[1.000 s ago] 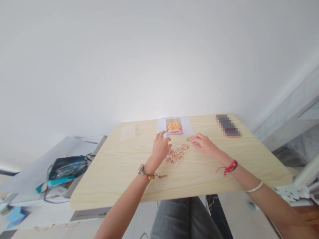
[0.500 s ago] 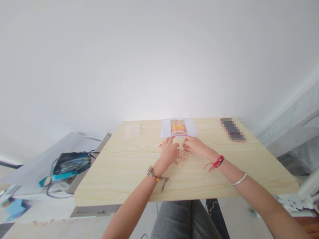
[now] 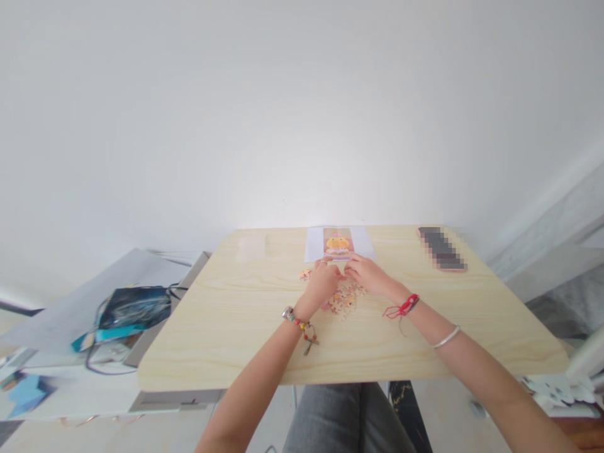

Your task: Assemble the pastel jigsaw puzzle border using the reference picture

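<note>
Small jigsaw pieces [image 3: 348, 298] lie in a loose pile on the wooden table, just below my hands. My left hand [image 3: 324, 280] is closed, its thumb and forefinger pinched at the upper edge of the pile. Close beside those fingertips, my right hand [image 3: 364, 273] is pinched too, coming in from the right. Whatever sits between the fingers is too small to make out. A few more jigsaw pieces [image 3: 305, 274] lie left of my left hand, partly covered by it. Behind both hands is a sheet with a printed picture [image 3: 338, 241] of a yellow figure.
A pixelated phone [image 3: 442, 249] rests at the table's right rear. A pale translucent sheet [image 3: 251, 248] lies at the left rear. Left of the table [image 3: 212, 333], a dark bag [image 3: 136, 308] and a cable sit on a lower surface. A white wall stands behind.
My hands have come closer together, fingertips now almost meeting. My left hand has shifted slightly right and its fingers have drawn in. More of the pile shows below them.
</note>
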A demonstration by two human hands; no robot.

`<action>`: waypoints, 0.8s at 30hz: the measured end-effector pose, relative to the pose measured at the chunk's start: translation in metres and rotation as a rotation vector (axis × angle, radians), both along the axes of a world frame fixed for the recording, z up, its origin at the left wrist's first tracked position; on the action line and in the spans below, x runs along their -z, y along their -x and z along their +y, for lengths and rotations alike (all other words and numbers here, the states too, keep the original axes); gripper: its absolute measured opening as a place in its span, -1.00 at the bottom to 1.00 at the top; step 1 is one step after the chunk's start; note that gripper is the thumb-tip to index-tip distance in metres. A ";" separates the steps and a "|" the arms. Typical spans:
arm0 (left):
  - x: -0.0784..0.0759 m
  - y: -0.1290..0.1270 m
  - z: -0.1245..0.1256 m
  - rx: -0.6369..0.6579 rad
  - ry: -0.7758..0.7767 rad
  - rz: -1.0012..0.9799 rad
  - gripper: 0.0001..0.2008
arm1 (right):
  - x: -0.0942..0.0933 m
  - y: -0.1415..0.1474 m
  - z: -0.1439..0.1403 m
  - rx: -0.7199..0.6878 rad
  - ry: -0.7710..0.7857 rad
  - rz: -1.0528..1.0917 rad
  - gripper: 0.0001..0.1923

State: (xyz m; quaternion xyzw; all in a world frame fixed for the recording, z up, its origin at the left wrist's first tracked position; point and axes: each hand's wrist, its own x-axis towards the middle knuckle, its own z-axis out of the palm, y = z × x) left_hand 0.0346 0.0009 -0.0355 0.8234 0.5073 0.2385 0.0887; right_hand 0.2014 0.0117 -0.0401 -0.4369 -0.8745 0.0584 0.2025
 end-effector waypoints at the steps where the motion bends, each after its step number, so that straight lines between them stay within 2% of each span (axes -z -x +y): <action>1: 0.000 0.002 0.002 -0.007 0.010 -0.013 -0.92 | 0.000 -0.001 0.000 -0.004 -0.001 0.049 -0.85; 4: -0.003 0.010 0.008 -0.023 0.039 -0.059 -0.90 | -0.003 -0.004 -0.004 -0.028 -0.040 0.135 -0.87; 11: -0.012 0.021 0.004 0.019 0.097 -0.154 -0.86 | -0.010 0.000 -0.016 -0.002 -0.201 0.099 -0.85; 17: -0.015 0.021 -0.002 0.041 0.110 -0.190 -0.87 | -0.016 0.004 -0.020 -0.007 -0.201 0.090 -0.79; 24: -0.015 0.016 -0.011 0.069 -0.002 -0.247 -0.95 | -0.017 -0.006 -0.028 0.009 -0.213 0.209 -0.82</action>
